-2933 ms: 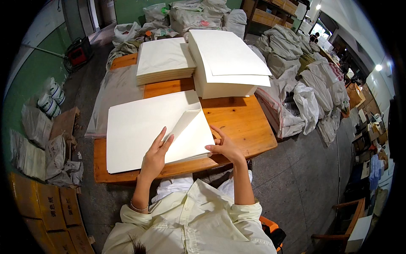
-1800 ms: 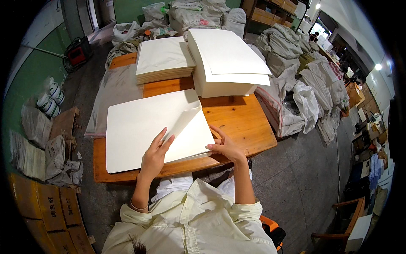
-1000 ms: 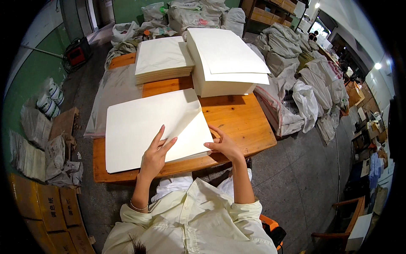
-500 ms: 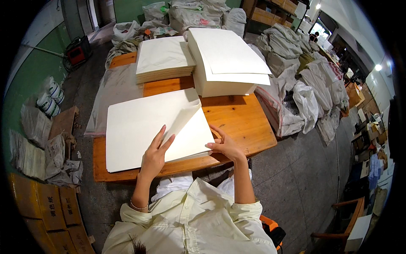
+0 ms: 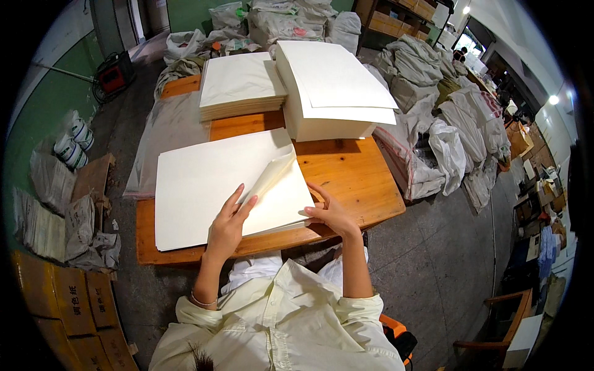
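Observation:
A stack of cream-white paper sheets (image 5: 201, 191) lies at the near side of the wooden table (image 5: 352, 176). Its near right corner is bent up and back toward the left in a curl of several layers. My left hand (image 5: 226, 222) rests over the near part of the stack, its thumb and forefinger at the tip of the curled sheets, holding them back. At the right corner my right hand (image 5: 331, 213) pinches the sheets lying below, thumb on top and fingers at the edge, partly hidden.
Farther back stand a tall pile of white paper (image 5: 340, 74) and a lower paper pile (image 5: 241, 80). Clear plastic (image 5: 167, 139) hangs over the table's left side. Grey sacks (image 5: 461, 117) crowd the right, cardboard boxes (image 5: 77, 303) the lower left, a wooden chair (image 5: 520, 318) the lower right.
More sheet layers are now bent back in the curl by my left hand. My right thumb has shifted slightly to the right at the corner.

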`<action>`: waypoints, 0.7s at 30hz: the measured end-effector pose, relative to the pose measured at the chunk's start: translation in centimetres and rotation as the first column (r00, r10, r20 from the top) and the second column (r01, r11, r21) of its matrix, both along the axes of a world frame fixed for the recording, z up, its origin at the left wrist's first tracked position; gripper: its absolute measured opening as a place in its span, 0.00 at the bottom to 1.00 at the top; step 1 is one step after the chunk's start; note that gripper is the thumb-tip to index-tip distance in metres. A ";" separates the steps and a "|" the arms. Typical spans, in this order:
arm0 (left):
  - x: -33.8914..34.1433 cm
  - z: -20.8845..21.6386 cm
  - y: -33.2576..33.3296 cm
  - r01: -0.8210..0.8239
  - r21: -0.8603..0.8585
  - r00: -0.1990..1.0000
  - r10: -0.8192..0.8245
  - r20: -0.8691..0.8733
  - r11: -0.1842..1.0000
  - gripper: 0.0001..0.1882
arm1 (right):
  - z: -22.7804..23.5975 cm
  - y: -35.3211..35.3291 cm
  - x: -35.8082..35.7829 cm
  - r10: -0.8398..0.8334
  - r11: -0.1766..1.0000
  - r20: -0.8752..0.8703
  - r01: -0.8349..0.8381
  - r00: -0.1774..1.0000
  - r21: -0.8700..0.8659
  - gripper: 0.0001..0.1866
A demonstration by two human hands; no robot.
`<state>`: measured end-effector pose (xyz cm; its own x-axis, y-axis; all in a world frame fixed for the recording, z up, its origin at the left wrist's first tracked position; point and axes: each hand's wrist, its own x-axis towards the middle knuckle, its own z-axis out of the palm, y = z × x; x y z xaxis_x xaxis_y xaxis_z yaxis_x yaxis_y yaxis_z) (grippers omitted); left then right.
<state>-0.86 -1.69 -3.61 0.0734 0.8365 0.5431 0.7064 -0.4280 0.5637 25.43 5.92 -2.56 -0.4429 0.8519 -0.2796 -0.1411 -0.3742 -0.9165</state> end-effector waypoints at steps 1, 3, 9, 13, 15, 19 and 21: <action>-0.1 0.0 0.1 -0.031 0.060 0.998 0.035 -0.061 0.998 0.26 | -0.2 0.0 0.1 0.017 1.000 0.011 -0.017 1.000 0.020 0.44; -0.2 0.0 0.2 -0.031 0.118 0.992 0.046 -0.120 0.993 0.26 | -0.6 0.1 0.3 0.047 0.997 0.033 -0.049 0.998 0.059 0.42; 0.5 1.8 -0.6 0.092 -0.037 0.994 -0.094 -0.063 0.995 0.23 | -0.3 0.3 -0.2 -0.003 0.998 0.188 -0.009 0.982 0.058 0.43; 0.2 0.6 -0.1 0.069 0.005 0.995 -0.069 -0.069 0.998 0.23 | -0.7 0.3 -0.3 -0.024 0.998 0.144 0.016 0.989 0.058 0.43; 0.1 -0.1 0.1 0.044 0.012 0.999 -0.044 -0.029 0.999 0.23 | -0.3 0.1 -0.4 -0.033 0.999 0.082 0.032 0.996 0.024 0.43; -0.1 -0.1 0.2 -0.005 0.079 0.998 0.009 -0.056 0.997 0.24 | -0.2 -0.2 0.2 0.031 0.997 0.028 -0.033 0.999 0.066 0.42; -0.1 0.0 0.2 0.015 0.086 0.993 -0.005 -0.120 0.996 0.24 | -0.7 0.1 0.3 0.035 0.997 0.061 -0.039 0.998 0.069 0.42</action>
